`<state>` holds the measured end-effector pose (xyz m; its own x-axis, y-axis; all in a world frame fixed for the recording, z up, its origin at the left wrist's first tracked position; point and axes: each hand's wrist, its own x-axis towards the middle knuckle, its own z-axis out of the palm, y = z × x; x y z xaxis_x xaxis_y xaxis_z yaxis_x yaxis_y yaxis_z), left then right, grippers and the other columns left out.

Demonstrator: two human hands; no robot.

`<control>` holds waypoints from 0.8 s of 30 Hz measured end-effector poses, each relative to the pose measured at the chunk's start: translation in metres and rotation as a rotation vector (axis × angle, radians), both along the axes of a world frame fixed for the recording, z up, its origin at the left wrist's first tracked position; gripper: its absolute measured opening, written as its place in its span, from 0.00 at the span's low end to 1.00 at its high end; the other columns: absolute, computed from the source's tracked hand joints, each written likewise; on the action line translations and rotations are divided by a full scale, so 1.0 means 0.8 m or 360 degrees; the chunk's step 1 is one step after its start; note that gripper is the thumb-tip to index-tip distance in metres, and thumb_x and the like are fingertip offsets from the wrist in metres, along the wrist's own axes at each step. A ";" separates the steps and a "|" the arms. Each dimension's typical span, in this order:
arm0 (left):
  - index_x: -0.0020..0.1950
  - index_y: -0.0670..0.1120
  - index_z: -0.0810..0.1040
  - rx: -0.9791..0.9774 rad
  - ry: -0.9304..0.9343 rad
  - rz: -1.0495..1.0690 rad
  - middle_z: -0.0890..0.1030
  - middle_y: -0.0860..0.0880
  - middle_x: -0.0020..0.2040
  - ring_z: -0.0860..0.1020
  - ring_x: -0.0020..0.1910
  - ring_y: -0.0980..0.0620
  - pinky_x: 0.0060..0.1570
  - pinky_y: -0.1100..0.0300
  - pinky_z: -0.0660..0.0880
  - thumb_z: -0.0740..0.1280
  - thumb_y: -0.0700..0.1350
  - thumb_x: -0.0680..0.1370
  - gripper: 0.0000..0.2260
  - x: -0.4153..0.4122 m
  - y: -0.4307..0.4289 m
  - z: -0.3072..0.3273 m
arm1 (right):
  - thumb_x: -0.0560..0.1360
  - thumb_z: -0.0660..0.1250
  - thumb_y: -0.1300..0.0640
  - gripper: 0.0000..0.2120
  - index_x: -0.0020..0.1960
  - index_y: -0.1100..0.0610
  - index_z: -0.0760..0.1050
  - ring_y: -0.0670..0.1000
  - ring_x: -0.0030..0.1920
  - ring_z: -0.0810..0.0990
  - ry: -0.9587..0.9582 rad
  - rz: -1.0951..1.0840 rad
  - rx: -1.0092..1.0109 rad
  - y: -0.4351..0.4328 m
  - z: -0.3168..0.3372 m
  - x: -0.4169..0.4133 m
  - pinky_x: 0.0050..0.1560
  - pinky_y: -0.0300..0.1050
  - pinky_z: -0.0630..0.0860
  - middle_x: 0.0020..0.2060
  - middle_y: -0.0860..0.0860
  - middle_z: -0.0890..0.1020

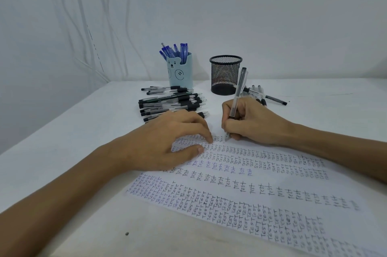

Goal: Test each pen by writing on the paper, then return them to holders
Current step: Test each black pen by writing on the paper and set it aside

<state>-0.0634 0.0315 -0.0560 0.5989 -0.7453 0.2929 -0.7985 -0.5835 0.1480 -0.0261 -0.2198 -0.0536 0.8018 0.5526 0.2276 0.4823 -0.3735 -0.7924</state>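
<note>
Head view: the right hand [251, 122] grips a clear pen [237, 97], fingers curled round its lower barrel. The pen stands steep, tip down on the paper's [272, 194] far edge, cap end leaning far and slightly right. The left hand [165, 141], holding nothing, presses spread fingertips on the paper just left of the tip. 2 holders stand farther back: blue bear holder [181, 75] and black mesh holder [225, 76].

Cool, even, bluish light fills the scene, with soft shadows beneath both forearms on the table [62, 152]; wide-angle distortion bends the edges, where detail softens.
</note>
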 end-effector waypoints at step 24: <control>0.66 0.55 0.80 -0.0013 0.0031 0.0009 0.77 0.58 0.64 0.75 0.65 0.57 0.64 0.52 0.72 0.64 0.53 0.84 0.12 0.001 0.000 0.000 | 0.75 0.68 0.66 0.07 0.38 0.64 0.75 0.47 0.27 0.74 -0.0063 -0.0066 -0.0016 0.003 0.001 -0.001 0.33 0.35 0.72 0.25 0.52 0.79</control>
<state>-0.0630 0.0316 -0.0559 0.6089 -0.7393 0.2876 -0.7920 -0.5868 0.1683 -0.0267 -0.2176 -0.0530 0.8145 0.5215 0.2543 0.4973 -0.4019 -0.7688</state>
